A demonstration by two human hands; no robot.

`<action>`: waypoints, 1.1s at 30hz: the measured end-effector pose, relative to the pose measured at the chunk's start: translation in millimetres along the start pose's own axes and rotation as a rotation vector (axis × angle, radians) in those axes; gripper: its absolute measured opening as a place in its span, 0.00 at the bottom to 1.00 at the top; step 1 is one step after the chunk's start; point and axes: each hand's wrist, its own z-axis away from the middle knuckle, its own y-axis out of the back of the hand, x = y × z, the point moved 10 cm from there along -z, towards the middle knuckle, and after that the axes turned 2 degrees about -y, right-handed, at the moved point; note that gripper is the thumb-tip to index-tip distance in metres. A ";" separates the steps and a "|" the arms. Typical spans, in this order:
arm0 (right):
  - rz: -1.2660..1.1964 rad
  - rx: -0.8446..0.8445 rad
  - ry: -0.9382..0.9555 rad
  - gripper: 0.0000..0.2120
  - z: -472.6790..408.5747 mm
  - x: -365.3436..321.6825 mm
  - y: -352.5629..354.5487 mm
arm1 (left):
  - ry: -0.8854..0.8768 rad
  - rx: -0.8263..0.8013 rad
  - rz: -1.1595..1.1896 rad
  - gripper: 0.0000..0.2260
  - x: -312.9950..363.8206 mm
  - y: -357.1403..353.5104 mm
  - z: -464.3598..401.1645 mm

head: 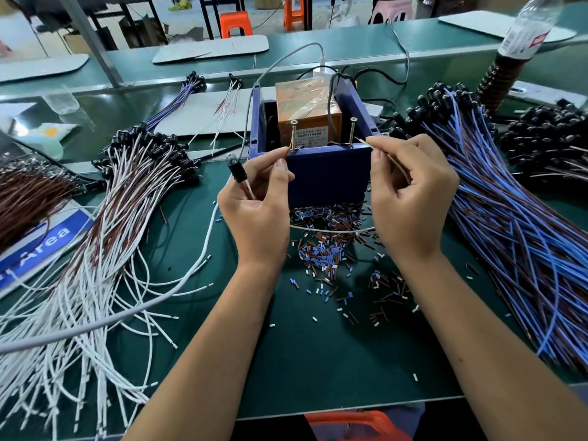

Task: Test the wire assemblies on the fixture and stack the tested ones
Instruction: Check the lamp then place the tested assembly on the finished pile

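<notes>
Both hands (257,211) (410,198) pinch wire (331,230) ends at screws (293,135); sign (41,246) reads "Area"; box (310,122) label illegible

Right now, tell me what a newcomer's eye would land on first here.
First, the two hands at centre: the left hand and right hand each pinch a wire end against a screw on the blue box. Next, the great fans of wire: white and brown assemblies at left, blue ones at right. Below the box lies a litter of cut insulation bits.
</notes>
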 end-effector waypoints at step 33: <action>0.010 0.038 -0.005 0.05 -6.8 -1.8 -6.5 | -0.159 0.010 -0.190 0.03 20.7 -0.3 -6.0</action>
